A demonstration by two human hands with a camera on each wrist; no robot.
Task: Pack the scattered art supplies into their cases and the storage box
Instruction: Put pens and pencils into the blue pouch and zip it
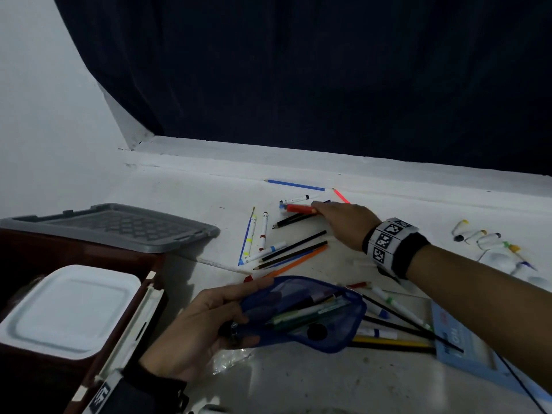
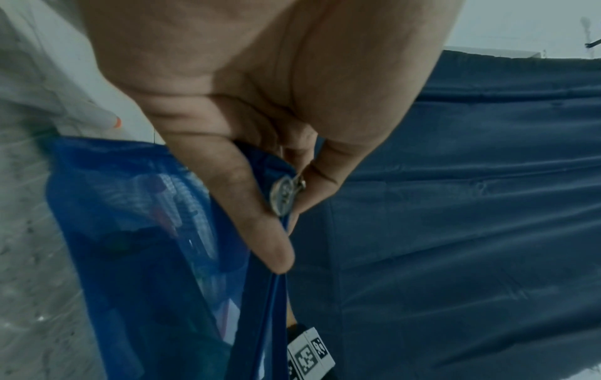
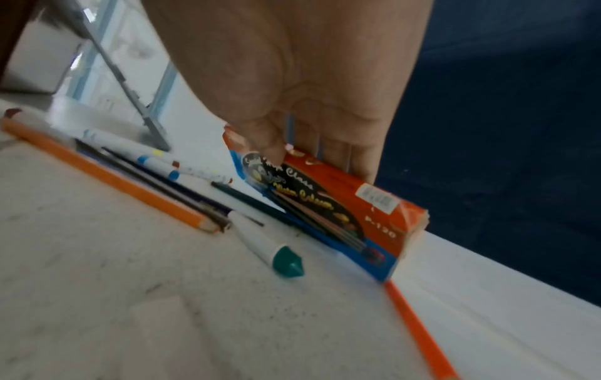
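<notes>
Blue mesh zip pouch (image 1: 301, 313) is held by the left hand (image 1: 197, 327), fingers pinching its rim, likely keeping it open for loading. Right hand (image 1: 343, 222) fingers clasp a red cardboard watercolour box (image 3: 328, 205) on the white tabletop (image 1: 191, 189), apparently to lift it

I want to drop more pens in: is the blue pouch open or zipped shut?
Open. The blue pouch gapes at its top edge, with pens showing inside, and the left hand holds it.

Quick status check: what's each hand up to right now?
Left hand holds open blue mesh pouch. Right hand grips red watercolour box. Loose pencils around it.
</notes>
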